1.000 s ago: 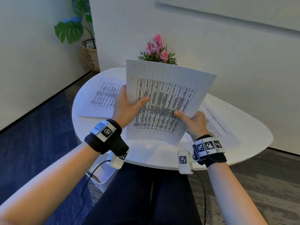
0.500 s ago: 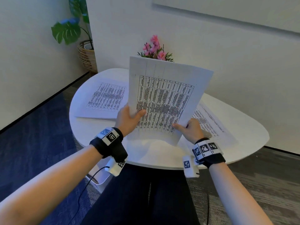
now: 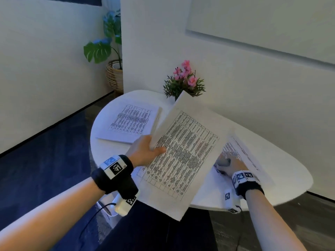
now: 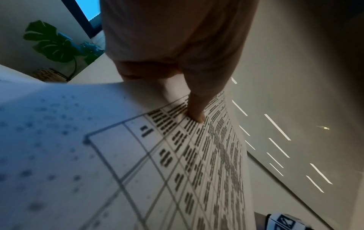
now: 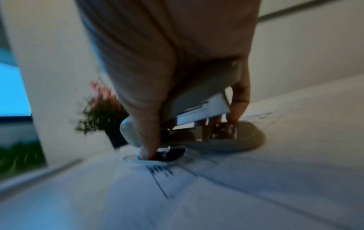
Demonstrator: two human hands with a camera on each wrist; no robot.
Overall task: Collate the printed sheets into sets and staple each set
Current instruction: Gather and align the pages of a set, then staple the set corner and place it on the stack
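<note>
Collated set (image 3: 183,153): pinched at its near-left edge by left hand (image 3: 143,153), long axis running from lap toward far wall, raised over counter (image 3: 282,171); stapler (image 5: 199,124) directly right, gripped by right hand (image 3: 231,166) atop right-side sheets (image 3: 241,151).

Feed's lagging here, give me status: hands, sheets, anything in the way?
Left hand holds collated set, raised. Right hand grips stapler on right-side sheets. Another stack lies left on table. Nothing blocking.
</note>
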